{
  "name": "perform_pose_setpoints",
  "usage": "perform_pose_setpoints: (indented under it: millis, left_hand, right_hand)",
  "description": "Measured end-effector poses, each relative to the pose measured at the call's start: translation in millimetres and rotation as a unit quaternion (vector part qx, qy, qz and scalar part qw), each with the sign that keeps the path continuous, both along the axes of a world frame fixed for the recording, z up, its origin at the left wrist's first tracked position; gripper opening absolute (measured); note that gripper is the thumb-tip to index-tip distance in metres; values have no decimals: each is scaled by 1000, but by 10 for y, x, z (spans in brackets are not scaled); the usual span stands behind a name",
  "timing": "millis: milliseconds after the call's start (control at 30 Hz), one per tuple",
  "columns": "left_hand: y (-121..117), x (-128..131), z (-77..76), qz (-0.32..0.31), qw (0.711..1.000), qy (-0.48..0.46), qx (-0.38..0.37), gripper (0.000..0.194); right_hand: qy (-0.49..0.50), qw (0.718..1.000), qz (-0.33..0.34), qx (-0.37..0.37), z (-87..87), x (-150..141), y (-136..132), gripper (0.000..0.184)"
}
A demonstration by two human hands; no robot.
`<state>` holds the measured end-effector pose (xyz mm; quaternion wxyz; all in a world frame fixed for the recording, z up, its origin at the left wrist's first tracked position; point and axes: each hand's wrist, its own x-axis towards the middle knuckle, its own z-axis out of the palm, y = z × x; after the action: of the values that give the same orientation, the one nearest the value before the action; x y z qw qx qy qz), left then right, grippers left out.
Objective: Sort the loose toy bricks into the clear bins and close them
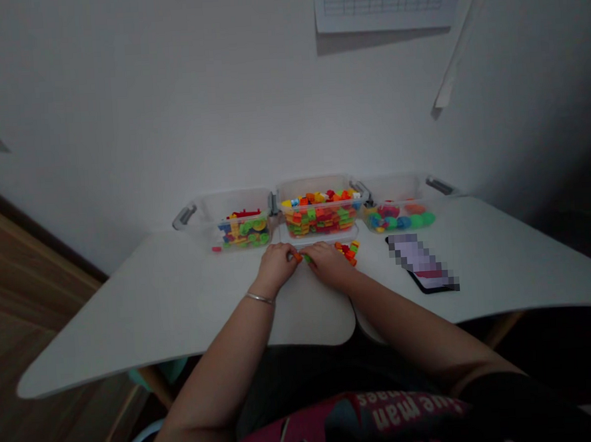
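My left hand [277, 267], with a bangle at its wrist, pinches a small orange toy brick [297, 256] over the white table. Close beside it, my right hand [327, 262] has its fingers closed on a small green toy brick [307, 258], mostly covered by the fingers. The two bricks are nearly together; I cannot tell whether they touch. Just right of my right hand lies a small group of red, orange and green bricks [349, 252] on the table. Behind both hands stands a clear bin [319, 206] full of colourful bricks.
A clear bin of mixed toy parts [246, 227] stands at the left, with a red piece [216, 249] near it. Another bin with round pieces [400, 220] is at the right. A phone [423, 263] lies on the table's right half. The wall [218, 105] rises behind.
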<state>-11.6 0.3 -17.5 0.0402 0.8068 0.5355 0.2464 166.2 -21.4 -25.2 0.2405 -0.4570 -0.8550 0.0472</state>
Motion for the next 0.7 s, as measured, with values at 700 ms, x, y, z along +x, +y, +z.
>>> perform_pose_setpoints:
  millis: [700]
  left_hand:
    - [-26, -15, 19, 6, 1000, 23, -11, 15]
  right_hand:
    - [109, 993, -51, 20, 134, 195, 45, 11]
